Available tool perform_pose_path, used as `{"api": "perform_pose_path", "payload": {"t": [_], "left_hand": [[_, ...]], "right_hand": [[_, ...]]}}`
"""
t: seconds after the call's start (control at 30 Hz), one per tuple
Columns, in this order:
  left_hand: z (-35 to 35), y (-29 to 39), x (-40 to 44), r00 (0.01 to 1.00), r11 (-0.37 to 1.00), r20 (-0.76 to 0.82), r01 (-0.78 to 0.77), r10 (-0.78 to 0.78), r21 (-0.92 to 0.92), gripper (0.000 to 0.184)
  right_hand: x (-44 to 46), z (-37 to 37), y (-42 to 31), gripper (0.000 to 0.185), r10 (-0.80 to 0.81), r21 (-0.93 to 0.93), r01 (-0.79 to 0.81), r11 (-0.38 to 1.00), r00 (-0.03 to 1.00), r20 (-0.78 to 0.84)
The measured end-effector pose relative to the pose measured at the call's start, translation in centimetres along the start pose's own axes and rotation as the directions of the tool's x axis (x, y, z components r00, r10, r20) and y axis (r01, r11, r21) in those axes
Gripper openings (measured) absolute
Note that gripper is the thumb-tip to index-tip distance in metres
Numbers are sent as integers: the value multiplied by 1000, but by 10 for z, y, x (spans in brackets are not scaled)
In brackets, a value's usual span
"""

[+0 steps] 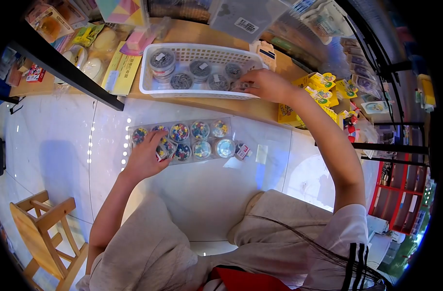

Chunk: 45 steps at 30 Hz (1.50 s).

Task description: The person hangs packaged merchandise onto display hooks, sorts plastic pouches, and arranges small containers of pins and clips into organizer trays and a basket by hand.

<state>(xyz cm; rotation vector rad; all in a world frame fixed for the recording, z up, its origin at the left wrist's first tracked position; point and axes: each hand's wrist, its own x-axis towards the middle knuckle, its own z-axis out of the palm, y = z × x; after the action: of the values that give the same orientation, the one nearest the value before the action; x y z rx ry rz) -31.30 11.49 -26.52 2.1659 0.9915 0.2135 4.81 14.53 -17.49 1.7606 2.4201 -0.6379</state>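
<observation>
On the floor, a clear tray (228,127) holds two rows of small round tubs (179,132) with multicoloured bits inside. My left hand (149,154) is over the tray's left part, its fingers closed around one small round tub (167,148). A white perforated basket (146,80) stands on the low shelf above, holding several round clear tubs (200,69) of small grey pieces. At the basket's right end, my right hand (269,86) reaches in. Its fingers are closed on a clear round tub (240,86), partly hidden by them.
Yellow boxes (323,89) stand right of the basket. Yellow packaging (122,72) lies on its left. A black shelf post (68,56) slants across the left side. A wooden stool (46,228) is at lower left. A small labelled packet (242,151) lies by the tray.
</observation>
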Motion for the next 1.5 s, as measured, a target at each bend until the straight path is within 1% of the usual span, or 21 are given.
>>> {"api": "perform_pose_path", "payload": {"t": [0.1,0.17,0.27,0.3,0.37,0.4,0.47,0.5,0.57,0.6,0.67,0.77,0.87,0.9,0.97,1.0,1.1,1.2,1.3,1.4,1.5], "left_hand": [[1,-3,0,1000,999,-4,-20,20,-44,62],[2,-6,0,1000,997,-6,-13,13,-79,61],[1,-2,0,1000,998,1,14,-14,-61,62],[3,0,0,1000,1000,1,-8,8,-1,60],[8,5,-2,998,991,4,-60,60,121,55],[8,7,-1,999,992,27,-32,29,126,53],[6,11,0,997,990,73,24,-35,138,48],[6,11,1,997,988,77,-7,-5,151,47],[5,11,4,995,982,82,-65,51,179,45],[4,12,5,995,983,90,-56,40,178,45],[1,16,6,994,984,105,-36,17,176,46],[-4,18,6,985,995,138,104,-103,1,49],[-1,10,5,998,1000,64,14,-12,-23,52],[1,6,4,999,998,35,22,-20,-57,53],[4,-3,3,999,991,-23,38,-41,-127,55],[2,-5,3,996,983,-34,73,-79,-170,55],[-4,-10,2,983,941,-67,144,-172,-306,56],[2,-20,3,972,883,-97,149,-213,-445,53],[5,-22,3,962,798,-77,172,-262,-577,49],[3,-17,3,944,683,-16,227,-330,-695,45],[0,-11,3,920,539,22,249,-391,-805,41]], "right_hand": [[0,4,5,28,-47,-60,40,997,992,-117],[0,-2,5,26,-1,2,1,1000,964,-266],[5,-8,9,24,70,103,-26,994,891,-450],[7,-11,11,23,95,135,-30,990,858,-504],[13,-16,14,23,33,38,-14,999,836,-548],[17,-17,14,23,1,-11,-8,1000,824,-567],[25,-9,17,22,-59,-41,43,998,801,-595],[28,-4,17,22,-90,-57,70,996,790,-607],[29,2,16,24,-127,-120,64,991,752,-646],[30,4,16,25,-148,-152,62,986,733,-664],[30,6,18,27,-91,-87,44,995,735,-672],[32,11,18,29,-46,-12,52,999,720,-693],[34,11,20,30,-27,32,68,997,713,-700],[34,10,20,30,-23,43,74,996,715,-699],[31,6,16,31,91,184,49,982,726,-681],[29,2,14,31,145,251,37,967,732,-666],[17,-5,18,32,108,288,41,957,869,-483],[3,-1,14,26,-23,155,85,984,932,-363],[-6,6,6,21,61,224,-17,974,980,-189],[-7,8,5,17,13,148,14,989,984,-178],[-2,7,0,14,-27,1,29,1000,933,-358]]}}
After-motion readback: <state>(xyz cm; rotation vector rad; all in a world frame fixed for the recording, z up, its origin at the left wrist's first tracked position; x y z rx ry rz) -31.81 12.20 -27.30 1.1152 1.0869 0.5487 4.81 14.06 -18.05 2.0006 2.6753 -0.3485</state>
